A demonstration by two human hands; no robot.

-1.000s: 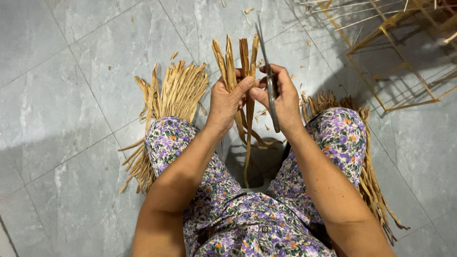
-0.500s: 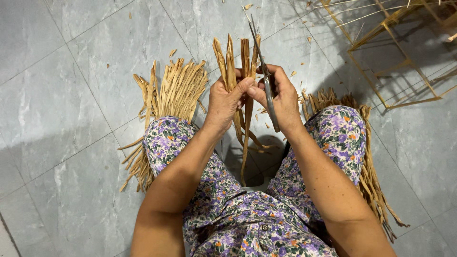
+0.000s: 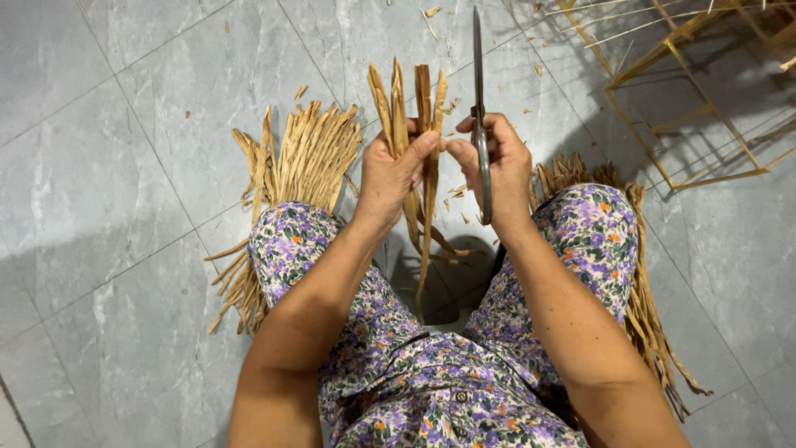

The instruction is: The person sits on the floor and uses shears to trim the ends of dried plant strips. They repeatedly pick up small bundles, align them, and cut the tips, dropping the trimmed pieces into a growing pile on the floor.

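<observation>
My left hand (image 3: 391,176) grips a small bunch of tan bamboo strips (image 3: 410,95), held upright between my knees, their tips fanned above my fingers and their lower ends hanging toward the floor. My right hand (image 3: 500,163) is closed on a long dark metal blade (image 3: 478,75) that points away from me, right beside the strips. The right thumb and fingertips also touch one strip of the bunch. Both hands nearly meet in front of my flowered trousers.
A pile of tan strips (image 3: 303,158) lies under my left knee, another pile (image 3: 643,307) under my right knee. Small shavings (image 3: 454,105) are scattered on the grey tiled floor. A bamboo stick frame (image 3: 688,99) stands at the far right.
The blade has swung from slanting across the strips to pointing nearly straight away from me, its tip higher. My hands stay close together on the bunch.
</observation>
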